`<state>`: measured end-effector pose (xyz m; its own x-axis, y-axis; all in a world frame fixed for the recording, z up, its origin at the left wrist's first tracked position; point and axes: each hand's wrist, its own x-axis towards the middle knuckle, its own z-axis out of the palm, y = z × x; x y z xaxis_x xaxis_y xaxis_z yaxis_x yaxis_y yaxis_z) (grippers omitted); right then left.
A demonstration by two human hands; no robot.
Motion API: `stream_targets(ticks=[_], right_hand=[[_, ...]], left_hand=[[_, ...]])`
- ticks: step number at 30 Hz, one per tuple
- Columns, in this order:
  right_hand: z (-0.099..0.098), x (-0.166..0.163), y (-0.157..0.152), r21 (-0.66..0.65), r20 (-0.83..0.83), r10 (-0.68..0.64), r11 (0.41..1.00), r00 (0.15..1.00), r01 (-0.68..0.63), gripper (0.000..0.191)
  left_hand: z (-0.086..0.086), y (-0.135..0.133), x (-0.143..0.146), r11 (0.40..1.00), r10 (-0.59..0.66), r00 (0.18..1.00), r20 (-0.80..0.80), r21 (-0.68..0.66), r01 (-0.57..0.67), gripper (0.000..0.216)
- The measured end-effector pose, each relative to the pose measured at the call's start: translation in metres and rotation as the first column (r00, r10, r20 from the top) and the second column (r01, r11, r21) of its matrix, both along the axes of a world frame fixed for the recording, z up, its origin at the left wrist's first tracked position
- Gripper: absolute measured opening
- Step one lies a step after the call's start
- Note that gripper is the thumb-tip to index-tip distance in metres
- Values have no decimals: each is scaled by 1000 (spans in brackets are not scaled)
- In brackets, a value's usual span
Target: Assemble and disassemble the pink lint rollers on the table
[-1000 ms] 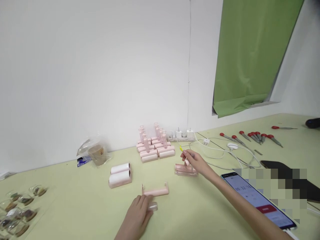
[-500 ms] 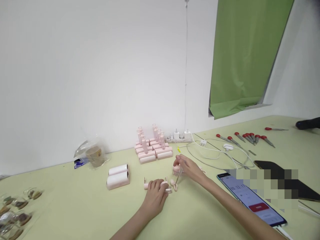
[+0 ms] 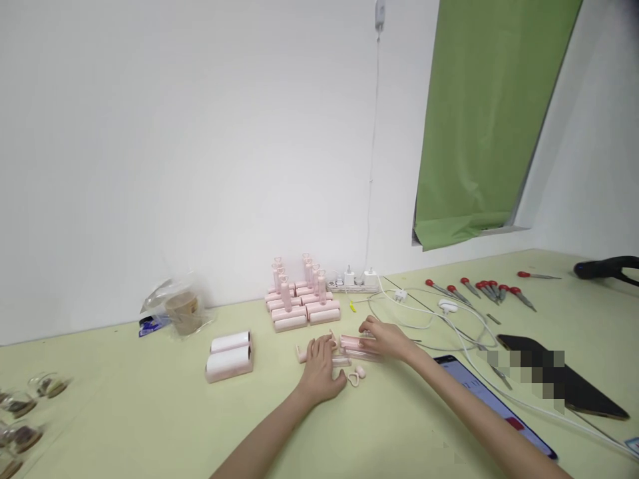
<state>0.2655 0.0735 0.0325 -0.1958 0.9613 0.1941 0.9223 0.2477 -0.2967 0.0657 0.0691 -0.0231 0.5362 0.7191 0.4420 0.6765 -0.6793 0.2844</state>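
A pink case (image 3: 355,343) lay on the pale green table (image 3: 150,426), just in front of a stacked block of pink rollers (image 3: 298,311), as I watched through the head camera. My right hand (image 3: 387,338) closed its fingers around the case's right end. My left hand (image 3: 319,372) lay palm down at the case's left end, fingers together over a pink bracket (image 3: 301,353); I could not tell whether it gripped the bracket or only rested on it. A small pink heart-ring handle (image 3: 355,378) sat just beside the left thumb. Two white paper rolls (image 3: 228,350) stood farther left, near a cup in a plastic bag (image 3: 180,311). On the right lay a phone (image 3: 492,398), white cables (image 3: 449,318) and red-handled screwdrivers (image 3: 480,289).
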Motion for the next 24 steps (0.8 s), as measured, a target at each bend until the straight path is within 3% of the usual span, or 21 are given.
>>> stream_targets(ticks=[7,11,14,16,19,24], right_hand=[[10,-1,-18,55,-33,5,998,999,-3,25],[9,-23,-28,48,3,163,985,987,-163,21],[-9,-40,-33,-33,132,246,969,960,-243,53],[-23,-45,-35,-35,194,187,982,963,-184,60],[-37,-37,-34,17,207,86,996,975,-91,43],[-33,-8,-31,57,184,-23,998,983,13,45]], left_hand=[[4,-31,-31,998,27,997,66,53,-31,30],[-5,-22,-58,978,188,972,143,69,-199,37],[-7,-3,-65,946,323,938,125,-29,-322,64],[-3,7,-60,958,272,961,48,-111,-265,75],[1,16,-38,976,93,996,-3,-196,-92,54],[-4,24,20,981,13,999,47,-194,-4,39]])
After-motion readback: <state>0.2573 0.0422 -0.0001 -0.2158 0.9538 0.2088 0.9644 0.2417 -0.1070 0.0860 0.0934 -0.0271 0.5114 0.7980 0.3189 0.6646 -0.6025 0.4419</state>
